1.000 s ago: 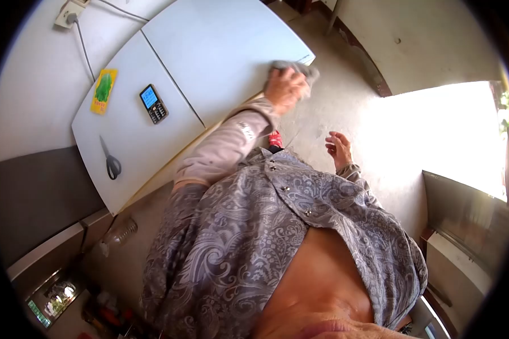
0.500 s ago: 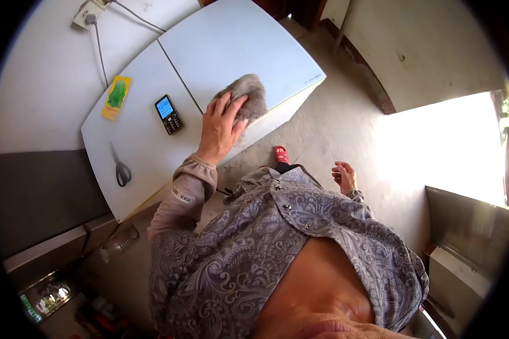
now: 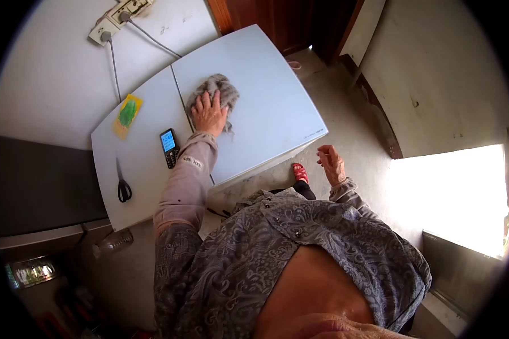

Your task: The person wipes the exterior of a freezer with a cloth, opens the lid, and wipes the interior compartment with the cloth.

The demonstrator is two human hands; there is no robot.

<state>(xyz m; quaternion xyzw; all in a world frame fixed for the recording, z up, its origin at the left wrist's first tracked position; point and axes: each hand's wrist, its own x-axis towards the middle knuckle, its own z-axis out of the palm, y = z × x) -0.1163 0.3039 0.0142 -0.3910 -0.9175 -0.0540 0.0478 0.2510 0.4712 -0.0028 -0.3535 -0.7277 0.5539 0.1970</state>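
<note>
My left hand presses a grey-brown fuzzy cloth onto the white appliance top, just right of the seam between its two panels. The fingers lie over the cloth, which bunches up around them. Left of my forearm lies a mobile phone with a lit screen, its lower edge close to the sleeve. My right hand hangs in the air beyond the near right corner of the top, fingers loosely bent and apart, with nothing in it.
On the left panel lie scissors with dark handles and a yellow-green packet. Two plugs with grey cords sit in wall sockets. A clear plastic container is below the left edge. Brown doors stand behind.
My left hand has slid the cloth away from the near edge, farther in on the top. My right hand has come up slightly, and the view has shifted.
</note>
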